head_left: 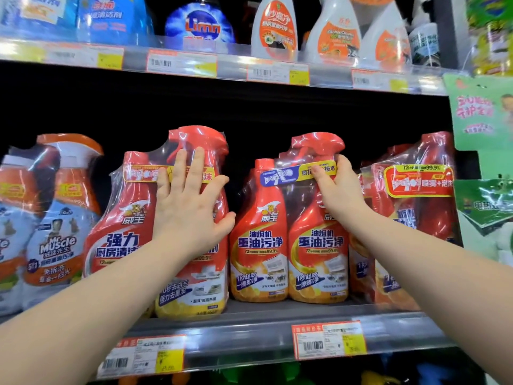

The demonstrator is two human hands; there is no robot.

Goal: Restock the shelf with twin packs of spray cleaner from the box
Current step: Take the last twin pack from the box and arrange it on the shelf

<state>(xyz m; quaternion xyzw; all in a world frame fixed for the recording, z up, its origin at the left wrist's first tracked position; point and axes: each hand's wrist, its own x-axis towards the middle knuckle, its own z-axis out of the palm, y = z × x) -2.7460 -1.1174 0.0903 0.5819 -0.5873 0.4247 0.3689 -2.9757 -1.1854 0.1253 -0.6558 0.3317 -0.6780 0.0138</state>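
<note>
Evidently both hands are working on packs that are standing on the shelf (249, 318); the box is not showing. The left hand (188, 207) is lying flat, fingers straight and spread, pressing against the front of the yellow-banded twin pack (122, 240) and holding nothing. The right hand (337, 187) is curling its fingers round the neck of the trigger bottle in the blue-banded twin pack (261, 245), just under the spray head, gripping it through the wrap. That pack is sitting just beyond the left hand's thumb, close against the pack being pressed.

Each pack is looking like two full bottles bound in clear film, so it is probably weighing fairly heavy, with the weight low. The bottles are likely feeling stiff, while the glossy film is looking slippery and is puckering loose near the tops. I am judging the neck under the trigger to be the surest hold, since film pinched alone is liable to stretch or tear. A flat palm is suiting a push, though pushing high up is risking a tip backward. Outward of the right hand another red twin pack (416, 207) is crowding close, leaving little room for fingers.
</note>
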